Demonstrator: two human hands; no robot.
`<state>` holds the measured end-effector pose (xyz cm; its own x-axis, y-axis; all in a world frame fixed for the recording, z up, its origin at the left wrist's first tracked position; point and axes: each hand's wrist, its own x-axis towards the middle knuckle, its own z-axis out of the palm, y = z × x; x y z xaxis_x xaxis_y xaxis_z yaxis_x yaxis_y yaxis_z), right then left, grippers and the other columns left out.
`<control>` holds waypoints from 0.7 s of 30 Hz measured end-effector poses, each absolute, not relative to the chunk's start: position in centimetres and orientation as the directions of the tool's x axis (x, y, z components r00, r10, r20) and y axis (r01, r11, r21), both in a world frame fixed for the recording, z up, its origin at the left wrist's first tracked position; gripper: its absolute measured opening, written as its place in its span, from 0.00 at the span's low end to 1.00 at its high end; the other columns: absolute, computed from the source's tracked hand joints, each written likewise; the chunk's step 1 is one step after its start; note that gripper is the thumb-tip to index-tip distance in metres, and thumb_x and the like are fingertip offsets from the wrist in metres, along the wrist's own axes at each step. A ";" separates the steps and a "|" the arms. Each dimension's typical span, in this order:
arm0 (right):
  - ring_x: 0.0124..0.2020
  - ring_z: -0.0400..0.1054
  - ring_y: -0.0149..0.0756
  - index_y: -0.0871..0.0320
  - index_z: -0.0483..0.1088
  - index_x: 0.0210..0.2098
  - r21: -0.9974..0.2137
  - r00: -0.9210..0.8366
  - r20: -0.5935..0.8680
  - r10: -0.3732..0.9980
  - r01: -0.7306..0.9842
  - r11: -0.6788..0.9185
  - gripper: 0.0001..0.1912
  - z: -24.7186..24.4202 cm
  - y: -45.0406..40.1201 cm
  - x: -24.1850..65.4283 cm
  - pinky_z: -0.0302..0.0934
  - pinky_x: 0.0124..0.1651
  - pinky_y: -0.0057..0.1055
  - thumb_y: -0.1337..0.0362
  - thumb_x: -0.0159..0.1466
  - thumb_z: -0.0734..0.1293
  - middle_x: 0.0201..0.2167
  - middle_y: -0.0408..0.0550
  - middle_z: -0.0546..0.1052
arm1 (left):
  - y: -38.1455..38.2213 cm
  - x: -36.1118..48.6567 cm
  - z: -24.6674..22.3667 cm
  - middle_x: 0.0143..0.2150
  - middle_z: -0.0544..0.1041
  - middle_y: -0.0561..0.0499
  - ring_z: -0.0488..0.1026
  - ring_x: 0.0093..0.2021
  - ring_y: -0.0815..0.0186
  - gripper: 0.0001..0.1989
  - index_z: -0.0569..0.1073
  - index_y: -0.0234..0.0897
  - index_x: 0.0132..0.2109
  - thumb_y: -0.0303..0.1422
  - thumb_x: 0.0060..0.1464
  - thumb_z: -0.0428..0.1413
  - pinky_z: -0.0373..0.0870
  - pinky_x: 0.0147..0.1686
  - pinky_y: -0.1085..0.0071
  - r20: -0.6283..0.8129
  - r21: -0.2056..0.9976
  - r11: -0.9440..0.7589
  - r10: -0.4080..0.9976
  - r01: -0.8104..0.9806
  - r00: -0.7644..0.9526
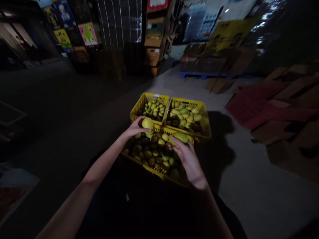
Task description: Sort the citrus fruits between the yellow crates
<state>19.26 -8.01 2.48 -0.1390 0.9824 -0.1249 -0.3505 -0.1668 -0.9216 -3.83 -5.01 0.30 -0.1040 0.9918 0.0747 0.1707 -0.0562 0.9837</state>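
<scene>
A rounded yellow lemon-like fruit (148, 123) is in my left hand (136, 127), with fingers and thumb around it above the front yellow crate (147, 168). My right hand (185, 154) grips a longer green oval fruit (179, 137) above the right side of that crate. Beneath both hands, the front crate holds many green, yellow and brownish fruits. Behind it, the left crate (136, 109) contains small yellow-green fruits. Larger oval fruits lie in the right rear crate (205, 121). The exact kind of fruit is hard to tell in the dim light.
Cardboard boxes (279, 136) and red sheeting (259, 99) lie on the floor at right. A blue pallet (204, 75) with cartons stands farther back. Stacked boxes (152, 56) rise behind the crates. The left side is dark.
</scene>
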 end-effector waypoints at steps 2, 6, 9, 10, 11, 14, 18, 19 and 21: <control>0.31 0.69 0.33 0.52 0.71 0.38 -0.928 -0.141 -0.105 0.984 -0.343 -0.148 0.17 2.1 -8.3 19.0 0.65 0.30 0.28 0.60 0.50 0.75 0.36 0.42 0.75 | -6.1 -2.7 1.4 0.49 0.74 0.46 0.72 0.49 0.58 0.30 0.68 0.38 0.50 0.35 0.36 0.64 0.68 0.47 0.66 -0.002 0.956 -0.014 0.999 -0.292 -0.054; 0.24 0.68 0.33 0.56 0.72 0.35 -0.957 -0.161 -0.117 0.980 -0.246 -0.155 0.16 0.8 -8.1 19.0 0.62 0.23 0.27 0.55 0.50 0.74 0.29 0.43 0.76 | -7.9 -0.7 0.5 0.47 0.76 0.41 0.73 0.47 0.57 0.23 0.71 0.32 0.47 0.37 0.42 0.57 0.70 0.45 0.64 -0.113 0.578 0.193 0.981 -0.793 0.156; 0.28 0.72 0.39 0.58 0.72 0.33 -0.936 -0.144 -0.152 0.978 -0.298 -0.190 0.17 0.1 -7.9 19.0 0.64 0.24 0.30 0.51 0.51 0.73 0.28 0.47 0.77 | -7.9 0.1 -0.5 0.47 0.76 0.41 0.74 0.47 0.60 0.20 0.71 0.32 0.46 0.38 0.47 0.54 0.71 0.46 0.65 -0.150 0.353 0.260 0.964 -0.899 0.220; 0.28 0.72 0.40 0.58 0.72 0.32 -0.916 -0.143 -0.176 0.974 -0.339 -0.215 0.18 0.0 -7.7 18.9 0.65 0.24 0.32 0.50 0.52 0.72 0.27 0.48 0.77 | -7.7 0.2 -0.7 0.45 0.76 0.43 0.74 0.44 0.63 0.19 0.72 0.33 0.45 0.39 0.49 0.54 0.72 0.45 0.67 -0.176 0.316 0.273 0.958 -0.909 0.227; 0.28 0.73 0.42 0.58 0.72 0.31 -0.893 -0.148 -0.199 0.969 -0.380 -0.242 0.18 0.0 -7.5 18.7 0.65 0.25 0.33 0.49 0.52 0.71 0.26 0.48 0.77 | -7.4 0.3 -0.7 0.43 0.77 0.45 0.75 0.41 0.65 0.17 0.72 0.34 0.44 0.40 0.50 0.54 0.72 0.42 0.70 -0.200 0.301 0.282 0.953 -0.911 0.228; 0.27 0.72 0.42 0.56 0.71 0.28 -0.826 -0.201 -0.237 0.950 -0.473 -0.306 0.19 0.0 -6.6 18.2 0.65 0.24 0.35 0.45 0.52 0.69 0.24 0.47 0.76 | -6.5 0.5 -0.5 0.36 0.77 0.50 0.73 0.32 0.70 0.14 0.73 0.39 0.39 0.43 0.52 0.53 0.72 0.33 0.74 -0.227 0.370 0.270 0.954 -0.889 0.195; 0.24 0.70 0.39 0.55 0.70 0.23 -0.798 -0.229 -0.167 0.959 -0.540 -0.268 0.21 0.1 -5.9 17.3 0.59 0.19 0.32 0.43 0.55 0.65 0.20 0.46 0.73 | -5.8 1.1 0.3 0.31 0.77 0.48 0.74 0.31 0.62 0.17 0.74 0.39 0.30 0.48 0.49 0.53 0.73 0.31 0.65 -0.134 0.634 0.138 0.989 -0.761 0.068; 0.23 0.69 0.38 0.56 0.70 0.22 -0.801 -0.219 -0.128 0.967 -0.553 -0.231 0.21 0.2 -6.0 17.1 0.58 0.19 0.31 0.44 0.56 0.64 0.20 0.46 0.72 | -5.8 1.3 0.5 0.31 0.77 0.47 0.75 0.33 0.59 0.17 0.73 0.38 0.29 0.48 0.48 0.53 0.73 0.32 0.63 -0.085 0.701 0.081 0.996 -0.709 0.030; 0.21 0.66 0.34 0.56 0.70 0.21 -0.809 -0.175 -0.046 0.983 -0.572 -0.140 0.19 0.3 -6.3 16.5 0.56 0.19 0.29 0.48 0.58 0.64 0.20 0.45 0.72 | -6.0 1.6 0.7 0.31 0.77 0.44 0.75 0.35 0.55 0.18 0.74 0.37 0.27 0.48 0.47 0.53 0.73 0.34 0.61 0.030 0.797 -0.054 0.998 -0.601 -0.049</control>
<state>16.46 -6.28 0.34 -0.1755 0.9834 -0.0456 -0.5717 -0.1395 -0.8085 1.65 -5.95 0.72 -0.0490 0.9983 0.0301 -0.6011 -0.0535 0.7974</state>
